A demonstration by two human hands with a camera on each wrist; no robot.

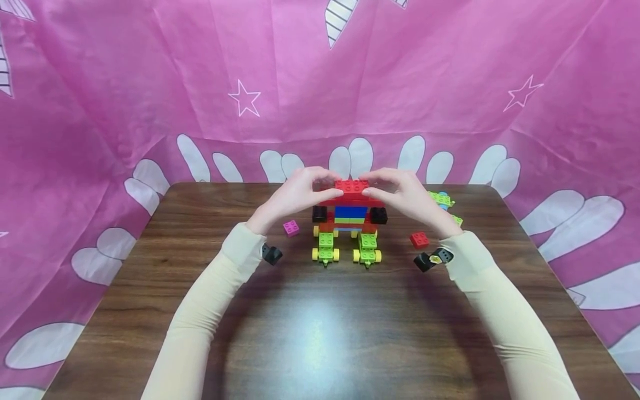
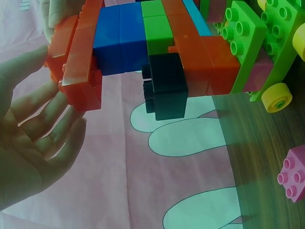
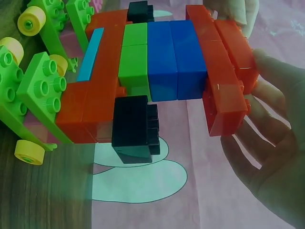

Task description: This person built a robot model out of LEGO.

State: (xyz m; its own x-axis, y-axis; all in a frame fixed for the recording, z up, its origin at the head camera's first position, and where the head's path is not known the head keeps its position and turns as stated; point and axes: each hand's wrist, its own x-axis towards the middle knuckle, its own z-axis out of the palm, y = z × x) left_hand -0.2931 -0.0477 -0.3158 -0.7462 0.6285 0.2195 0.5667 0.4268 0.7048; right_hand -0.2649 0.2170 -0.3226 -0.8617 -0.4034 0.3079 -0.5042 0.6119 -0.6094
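A brick model [image 1: 350, 219] stands on the brown table [image 1: 320, 322], riding on two green wheeled bases [image 1: 326, 247] with yellow wheels. From the bases up it has red, green and blue [image 1: 349, 211] layers, with a black brick [image 1: 320, 214] on each side. A long red brick [image 1: 351, 188] lies across the top. My left hand [image 1: 332, 184] pinches its left end and my right hand [image 1: 369, 184] pinches its right end. The left wrist view shows fingers [image 2: 43, 109] at the red brick's end [image 2: 78, 67]. In the right wrist view, fingers [image 3: 267, 129] curve round the other end [image 3: 224, 81].
A pink brick [image 1: 291, 228] lies left of the model and a small red brick [image 1: 419, 239] to its right. Green bricks [image 1: 441, 198] sit at the back right. A pink cloth [image 1: 320, 83] with white shapes hangs round the table's far edge and sides.
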